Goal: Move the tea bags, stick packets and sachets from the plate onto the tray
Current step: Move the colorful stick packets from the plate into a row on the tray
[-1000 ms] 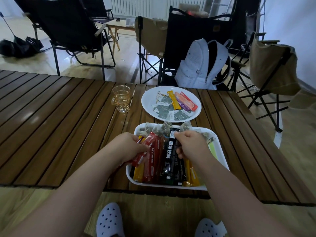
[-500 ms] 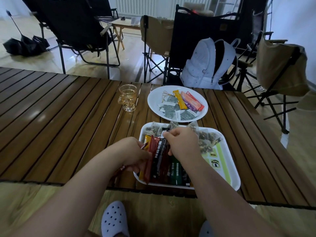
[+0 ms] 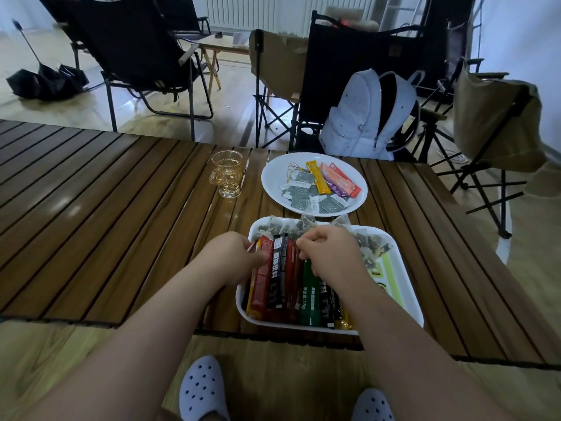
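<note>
A white tray (image 3: 406, 287) at the table's near edge holds several red, black and green stick packets (image 3: 280, 278) standing side by side, with mesh tea bags (image 3: 368, 243) along its far side. Both hands are over the tray. My left hand (image 3: 233, 258) pinches the red packets at the tray's left side. Fingers of my right hand (image 3: 329, 252) are closed on the tops of the middle packets. Behind the tray, a round white plate (image 3: 274, 177) carries yellow, orange and purple stick packets (image 3: 329, 179) and several dark sachets (image 3: 306, 197).
A glass cup (image 3: 227, 174) of amber liquid stands left of the plate on the slatted wooden table (image 3: 106, 214). Folding chairs (image 3: 142, 56) and a white backpack (image 3: 368, 117) are beyond the far edge. My shoes show below the near edge.
Both hands have kept shifting the stick packets in the tray, pushing them leftward and straightening them. The camera view has drifted slightly; the plate's contents look the same.
</note>
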